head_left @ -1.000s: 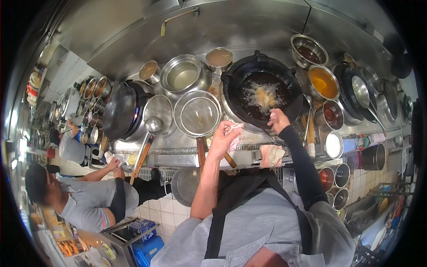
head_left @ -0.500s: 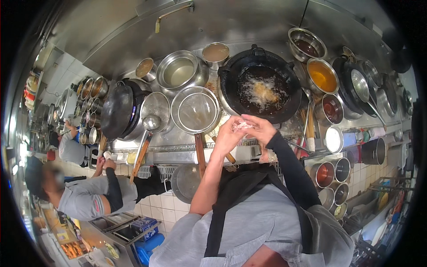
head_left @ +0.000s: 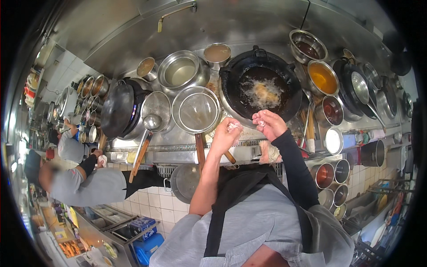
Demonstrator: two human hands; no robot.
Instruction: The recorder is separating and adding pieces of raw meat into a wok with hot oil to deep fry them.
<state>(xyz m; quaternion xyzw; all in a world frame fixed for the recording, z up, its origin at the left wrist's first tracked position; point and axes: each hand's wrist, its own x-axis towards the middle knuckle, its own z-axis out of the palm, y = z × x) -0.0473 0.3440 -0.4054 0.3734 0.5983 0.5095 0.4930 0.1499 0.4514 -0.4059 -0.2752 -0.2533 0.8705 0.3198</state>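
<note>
One pale pink lump [head_left: 235,128] is clutched in the curled left hand [head_left: 223,137] at the near side of the black wok [head_left: 231,95]. A small pale piece [head_left: 261,123] (similar in colour) is pinched by the right hand [head_left: 275,125], across a narrow gap from the lump. Beyond both hands, golden food [head_left: 267,92] is ringed by bubbling oil [head_left: 250,86] inside the wok; to their left, a mesh strainer [head_left: 195,109] is seen.
</note>
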